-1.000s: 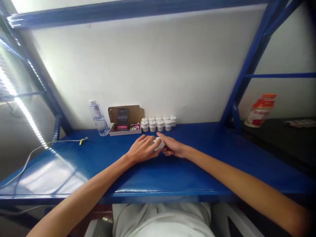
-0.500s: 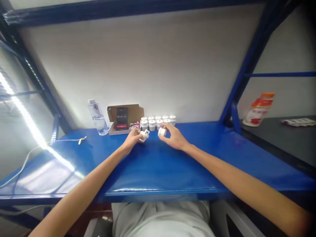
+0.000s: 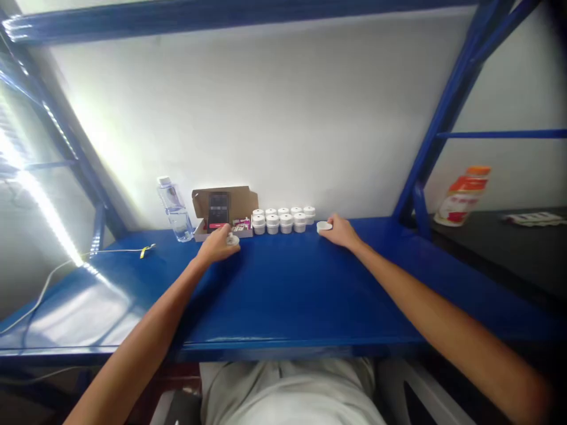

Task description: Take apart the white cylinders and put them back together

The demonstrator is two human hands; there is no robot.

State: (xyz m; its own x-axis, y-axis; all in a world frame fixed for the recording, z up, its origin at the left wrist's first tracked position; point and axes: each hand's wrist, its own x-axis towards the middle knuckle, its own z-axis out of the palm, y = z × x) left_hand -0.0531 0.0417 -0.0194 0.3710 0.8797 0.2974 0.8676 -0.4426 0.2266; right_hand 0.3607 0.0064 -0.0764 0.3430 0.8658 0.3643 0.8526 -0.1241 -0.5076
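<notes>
My left hand [image 3: 217, 243] is closed around a small white plastic part [image 3: 232, 239] in front of the cardboard box; the fingers hide much of the part. To the right of the rows, my right hand [image 3: 342, 231] grips a white round plastic piece [image 3: 323, 226] between thumb and fingers, at or just over the tabletop. Between the hands, several white round two-tiered plastic pieces [image 3: 272, 223] stand close together in two rows, each with a small dark spot on top.
An open cardboard box [image 3: 243, 200] holds a dark phone [image 3: 218, 209] and small pink-and-white items. A clear water bottle [image 3: 176, 211] stands left of it. A white cable [image 3: 110, 252] lies on the blue table [image 3: 283, 295]. An orange-capped bottle [image 3: 463, 198] stands on the dark surface at right.
My hands have moved apart. The left went left toward the box with its white part; the right moved right and slightly back with the round piece, to the end of the rows.
</notes>
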